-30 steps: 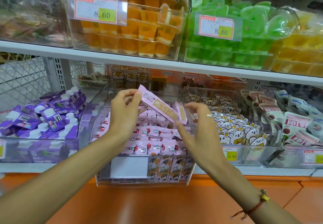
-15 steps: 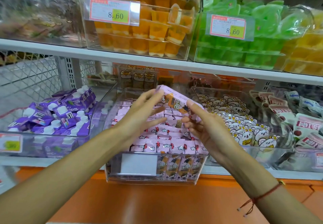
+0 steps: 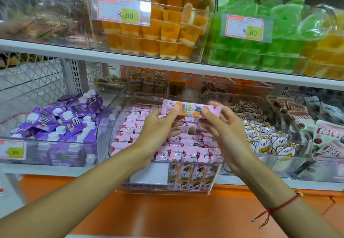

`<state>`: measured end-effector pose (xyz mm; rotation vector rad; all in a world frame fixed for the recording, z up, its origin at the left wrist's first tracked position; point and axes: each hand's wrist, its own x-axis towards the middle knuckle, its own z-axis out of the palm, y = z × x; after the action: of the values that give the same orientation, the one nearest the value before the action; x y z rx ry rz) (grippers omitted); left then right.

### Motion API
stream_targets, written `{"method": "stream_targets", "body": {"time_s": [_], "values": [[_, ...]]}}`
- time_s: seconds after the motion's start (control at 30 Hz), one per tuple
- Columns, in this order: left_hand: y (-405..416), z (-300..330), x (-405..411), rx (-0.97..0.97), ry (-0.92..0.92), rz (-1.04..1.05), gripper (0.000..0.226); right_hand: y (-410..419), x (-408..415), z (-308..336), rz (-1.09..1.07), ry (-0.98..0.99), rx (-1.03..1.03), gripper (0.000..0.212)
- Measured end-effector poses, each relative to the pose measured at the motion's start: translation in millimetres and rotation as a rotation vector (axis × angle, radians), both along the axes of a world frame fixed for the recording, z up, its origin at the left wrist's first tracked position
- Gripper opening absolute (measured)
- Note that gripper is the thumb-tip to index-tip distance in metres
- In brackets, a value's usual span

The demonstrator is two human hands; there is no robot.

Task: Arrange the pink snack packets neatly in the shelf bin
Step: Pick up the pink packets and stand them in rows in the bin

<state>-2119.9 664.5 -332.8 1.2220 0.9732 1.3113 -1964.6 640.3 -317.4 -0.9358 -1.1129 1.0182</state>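
Pink foil snack packet, pinched endwise by our left hand and right hand above the clear plastic shelf bin, risks landing crooked across rows if released unevenly.

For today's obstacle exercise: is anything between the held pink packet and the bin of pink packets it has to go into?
Nothing visible blocks it. The pink packet, pinched by the left hand and right hand, is held level above the open-topped clear bin. Only the packed rows of pink packets lie beneath it.
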Motion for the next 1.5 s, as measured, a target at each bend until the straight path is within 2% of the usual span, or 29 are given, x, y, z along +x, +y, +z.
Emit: {"method": "stream_targets", "body": {"time_s": [0.07, 0.13, 0.2, 0.27, 0.37, 0.43, 0.67, 0.83, 0.9, 0.97, 1.1, 1.2, 1.3, 1.5], "values": [[3, -5, -2, 0.219, 0.316, 0.068, 0.029, 4, 5, 2, -0.159, -0.01, 0.061, 0.036], [9, -11, -9, 0.414, 0.717, 0.117, 0.036, 9, 14, 7, -0.309, -0.09, 0.167, 0.033], [16, -19, -17, 0.529, 1.061, 0.086, 0.039, 14, 21, 9, -0.414, -0.337, 0.259, 0.03], [22, -27, -22, 0.587, 1.244, -0.014, 0.038, 18, 23, 8, -0.414, -0.612, 0.32, 0.028], [29, -32, -23, 0.565, 1.311, -0.086, 0.043, 24, 17, 5, -0.37, -0.993, 0.395, 0.023], [31, -34, -23, 0.551, 1.326, -0.084, 0.045, 28, 16, 7, -0.366, -1.177, 0.424, 0.022], [31, -35, -24, 0.571, 1.313, -0.067, 0.042, 51, 6, -1, -0.147, -1.297, 0.245, 0.02], [32, -37, -25, 0.585, 1.301, -0.052, 0.04, 55, 8, -23, -0.219, -1.682, 0.324, 0.025], [32, -38, -25, 0.587, 1.301, -0.056, 0.04, 54, 9, -24, -0.216, -1.756, 0.317, 0.032], [31, -36, -25, 0.584, 1.305, -0.062, 0.04, 51, 11, -23, -0.204, -1.741, 0.346, 0.033], [29, -28, -24, 0.514, 1.212, -0.068, 0.037, 30, 28, -19, -0.333, -1.458, 0.458, 0.024], [33, -17, -17, 0.462, 1.095, -0.021, 0.033, 21, 48, -20, -0.426, -1.241, 0.358, 0.025], [44, -7, 5, 0.445, 1.051, -0.021, 0.03, 19, 56, -28, -0.377, -1.127, 0.171, 0.03], [73, 2, 36, 0.357, 1.206, -0.225, 0.019, 15, 62, -47, -0.32, -1.064, 0.1, 0.034]]}}
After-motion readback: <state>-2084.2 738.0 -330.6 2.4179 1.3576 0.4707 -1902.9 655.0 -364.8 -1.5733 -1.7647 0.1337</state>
